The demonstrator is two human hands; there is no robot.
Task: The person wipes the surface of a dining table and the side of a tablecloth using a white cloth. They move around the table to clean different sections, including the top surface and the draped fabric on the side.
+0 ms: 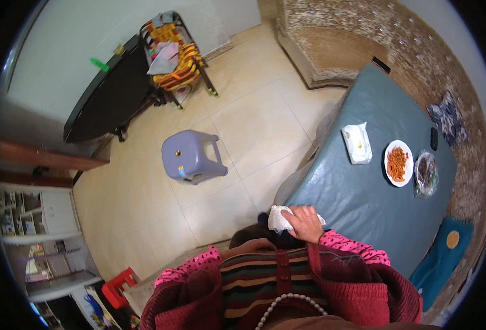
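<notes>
My right hand (pixel 308 225) grips a white crumpled tissue or cloth (pixel 279 218) at the near left corner of a table with a teal cover (pixel 350 210). My left hand (pixel 259 245) lies low across my lap, against my striped top; its fingertips are hidden, and nothing shows in it. Farther along the table is a soft white packet of tissues or wipes (pixel 357 144). To its right, a white oval plate (pixel 410 167) carries reddish pasta (pixel 397 164). Beyond that sits an oval dish wrapped in clear plastic (pixel 426 175), its contents dark.
A grey-purple plastic stool (pixel 189 154) stands on the tiled floor (pixel 251 123). A dark oval table (pixel 106 99) leans near a woven chair (pixel 175 62) holding cloths. A patterned sofa (pixel 342 53) borders the table, where a black remote (pixel 433 138) lies. A red stool (pixel 117 288) is lower left.
</notes>
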